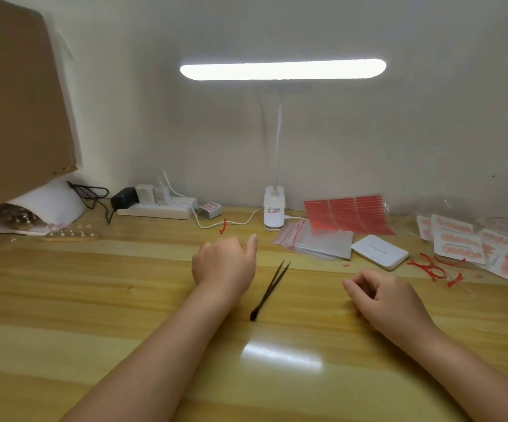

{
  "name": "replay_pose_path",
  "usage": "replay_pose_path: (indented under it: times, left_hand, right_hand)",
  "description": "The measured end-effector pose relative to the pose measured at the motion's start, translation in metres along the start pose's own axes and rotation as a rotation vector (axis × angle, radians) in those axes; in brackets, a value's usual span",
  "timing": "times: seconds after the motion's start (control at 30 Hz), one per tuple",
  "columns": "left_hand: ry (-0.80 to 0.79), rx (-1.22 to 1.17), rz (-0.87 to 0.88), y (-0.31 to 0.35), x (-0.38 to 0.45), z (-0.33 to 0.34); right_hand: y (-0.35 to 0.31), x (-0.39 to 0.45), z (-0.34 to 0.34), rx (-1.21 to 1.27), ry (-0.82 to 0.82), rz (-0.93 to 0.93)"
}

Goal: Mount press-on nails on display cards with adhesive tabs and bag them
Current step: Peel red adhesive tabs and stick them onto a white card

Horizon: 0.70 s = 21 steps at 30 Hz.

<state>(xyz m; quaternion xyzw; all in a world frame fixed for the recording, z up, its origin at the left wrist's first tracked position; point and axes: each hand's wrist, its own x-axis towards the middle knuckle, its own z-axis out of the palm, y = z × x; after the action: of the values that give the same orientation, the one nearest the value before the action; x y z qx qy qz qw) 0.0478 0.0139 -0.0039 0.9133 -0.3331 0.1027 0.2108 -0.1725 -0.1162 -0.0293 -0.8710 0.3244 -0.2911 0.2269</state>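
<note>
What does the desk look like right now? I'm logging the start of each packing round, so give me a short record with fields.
left hand: resting on table, fingers loosely curled, holding nothing
right hand: resting on table, loosely curled, holding nothing
tweezers: lying between the hands, untouched
zip bags: stacked by the lamp base
adhesive tab sheets: behind the bags
mounted cards: piled far right

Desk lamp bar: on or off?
On. The white clip-on desk lamp's long bar head glows bright white, and its glare patch shows on the wooden table below, between the person's forearms.
</note>
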Motion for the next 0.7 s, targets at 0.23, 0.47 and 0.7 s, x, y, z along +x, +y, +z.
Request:
replay_pose_path:
  times: [0.23, 0.47, 0.7]
  left_hand:
    - [0.362, -0.135, -0.429, -0.167, 0.075, -0.050]
    - [0.111, -0.198, -0.704, -0.312, 0.103, -0.052]
    - [0.110, -0.317, -0.667, -0.346, 0.131, -0.052]
  right_hand:
    - [-0.002, 0.014, 0.009, -0.073, 0.033, 0.084]
    - [-0.007, 0.014, 0.018, -0.257, 0.044, 0.073]
    - [-0.006, 0.012, 0.021, -0.247, 0.085, 0.046]
